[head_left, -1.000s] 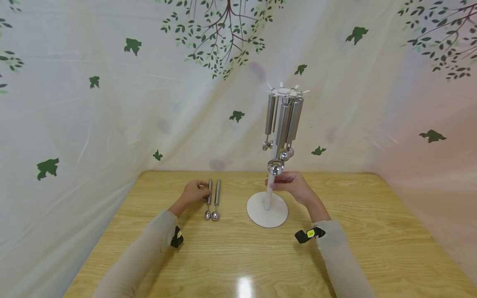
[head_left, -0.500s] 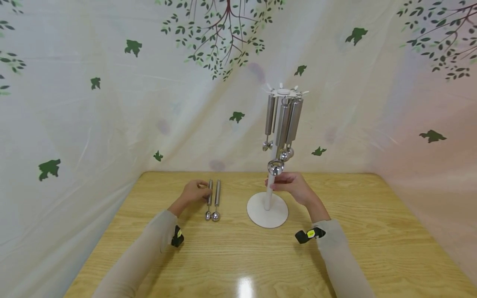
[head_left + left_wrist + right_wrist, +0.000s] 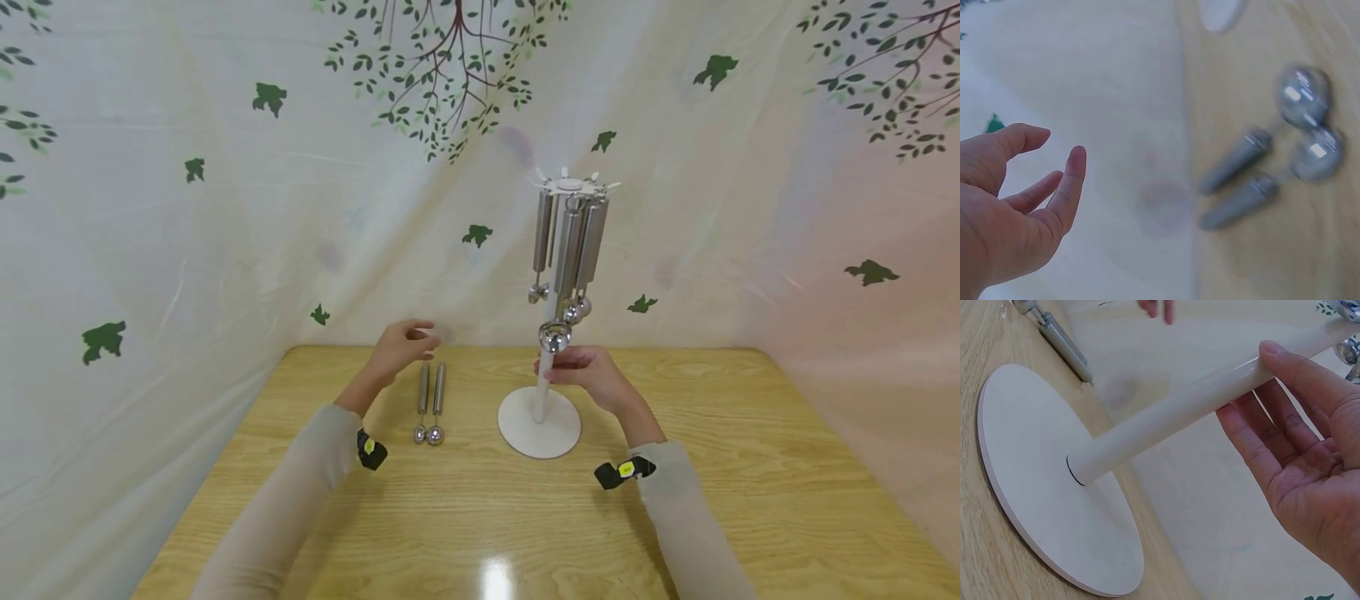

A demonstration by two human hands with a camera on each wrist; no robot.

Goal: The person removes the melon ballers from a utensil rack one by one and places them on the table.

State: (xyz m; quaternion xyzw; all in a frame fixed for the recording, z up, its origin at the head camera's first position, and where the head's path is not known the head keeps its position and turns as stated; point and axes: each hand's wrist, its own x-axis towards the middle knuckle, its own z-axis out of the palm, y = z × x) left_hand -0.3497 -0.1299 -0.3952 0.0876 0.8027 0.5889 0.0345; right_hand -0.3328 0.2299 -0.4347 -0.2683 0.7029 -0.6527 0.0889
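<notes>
My left hand [image 3: 401,348] is raised above the far ends of two steel melon ballers, holding nothing. In the left wrist view its fingers are apart and loosely bent. Side by side on the table lie the left melon baller [image 3: 423,390] and the right melon baller [image 3: 439,390], round scoops toward me. With thumb and fingers, my right hand [image 3: 596,382] holds the post [image 3: 1166,419] of a white utensil stand, low under the hanging tools. Its round base [image 3: 1041,487] rests on the table. From the top hooks hang several steel-handled utensils [image 3: 570,250], partly overlapping.
The wooden table [image 3: 450,517] ends at a pale curtain [image 3: 390,250] printed with leaves, close behind the stand. A black wrist camera [image 3: 371,450] sits on the left sleeve, and another camera [image 3: 615,475] on the right.
My left hand has let go of the left melon baller and lifted up and away from the table. Both ballers and my right hand on the post look unchanged.
</notes>
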